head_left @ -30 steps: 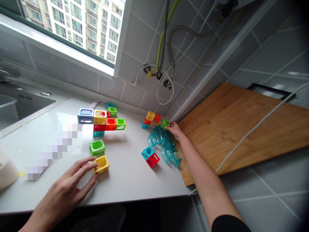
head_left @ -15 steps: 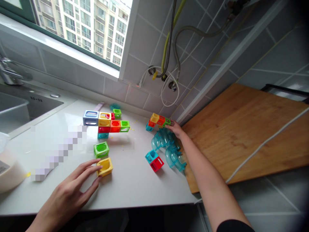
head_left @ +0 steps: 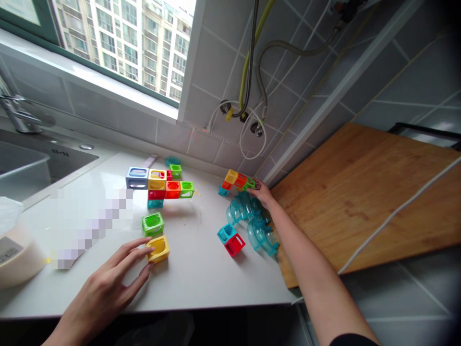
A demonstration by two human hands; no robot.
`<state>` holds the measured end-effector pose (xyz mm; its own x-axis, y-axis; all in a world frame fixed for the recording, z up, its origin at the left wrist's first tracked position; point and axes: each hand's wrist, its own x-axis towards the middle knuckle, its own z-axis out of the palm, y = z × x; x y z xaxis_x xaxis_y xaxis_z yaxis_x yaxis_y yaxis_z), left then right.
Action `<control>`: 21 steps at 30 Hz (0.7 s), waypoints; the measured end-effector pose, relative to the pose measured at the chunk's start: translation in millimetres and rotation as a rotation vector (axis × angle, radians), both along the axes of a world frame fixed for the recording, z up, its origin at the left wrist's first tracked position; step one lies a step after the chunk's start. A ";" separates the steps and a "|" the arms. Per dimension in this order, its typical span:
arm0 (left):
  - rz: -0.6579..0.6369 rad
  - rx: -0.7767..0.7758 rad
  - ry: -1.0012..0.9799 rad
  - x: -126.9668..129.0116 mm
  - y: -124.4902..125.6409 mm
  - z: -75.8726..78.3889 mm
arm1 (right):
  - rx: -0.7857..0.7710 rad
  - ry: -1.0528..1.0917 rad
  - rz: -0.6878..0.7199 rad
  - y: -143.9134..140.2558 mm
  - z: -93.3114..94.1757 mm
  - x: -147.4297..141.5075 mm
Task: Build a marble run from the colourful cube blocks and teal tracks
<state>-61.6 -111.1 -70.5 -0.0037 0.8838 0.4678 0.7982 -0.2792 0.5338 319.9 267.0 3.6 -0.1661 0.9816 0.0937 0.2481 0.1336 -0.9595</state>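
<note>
My left hand (head_left: 108, 283) rests on the white counter (head_left: 201, 269), fingers spread, fingertips touching a loose yellow cube (head_left: 158, 248). A green cube (head_left: 152, 223) lies just beyond it. My right hand (head_left: 263, 193) reaches far across and pinches a small green cube (head_left: 249, 183), pressed against a yellow, red and blue cluster (head_left: 232, 180) by the wall. Clear teal curved tubes (head_left: 252, 222) lie under my right wrist. A joined blue and red pair (head_left: 231, 239) sits left of my forearm. A larger assembly of coloured cubes (head_left: 158, 182) stands mid-counter.
A wooden cutting board (head_left: 363, 192) with a white cord (head_left: 396, 211) across it lies at the right. A steel sink (head_left: 32, 163) and tap are at the left, a pale bowl (head_left: 18, 254) near the front left edge. Hoses hang on the tiled wall (head_left: 252, 96).
My right hand has carried the small green cube up against the yellow and red cluster. My left hand stays at the yellow cube. The view has shifted slightly left.
</note>
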 end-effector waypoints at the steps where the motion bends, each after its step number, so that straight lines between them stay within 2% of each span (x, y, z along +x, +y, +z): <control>1: 0.002 0.003 -0.001 0.1 -0.1 0.5 | -0.001 0.010 0.001 -0.4 1.9 -2.5; 4: 0.003 0.020 -0.003 -0.4 -0.1 0.4 | -0.004 0.045 0.012 -0.9 4.8 -8.4; 8: -0.006 0.032 -0.035 -1.6 -0.8 0.7 | 0.016 0.045 0.015 0.3 -0.2 -11.0; 11: -0.023 0.094 -0.085 4.1 -3.4 9.7 | 0.040 0.025 -0.026 2.7 -7.4 -10.1; 15: -0.049 0.148 -0.212 29.3 -2.6 40.3 | 0.070 0.036 -0.086 7.7 -16.1 -8.4; 19: -0.136 0.009 -0.451 57.2 19.0 77.5 | 0.102 0.071 -0.125 10.6 -23.5 -7.8; 21: -0.164 -0.114 -0.620 64.6 37.2 89.1 | 0.117 0.093 -0.145 9.1 -27.5 -7.2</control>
<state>3.1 -74.0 18.6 -0.1035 0.9397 0.3259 0.2841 -0.2861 0.9151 312.8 276.1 -23.9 -0.0092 0.9763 0.2164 0.1838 0.2144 -0.9593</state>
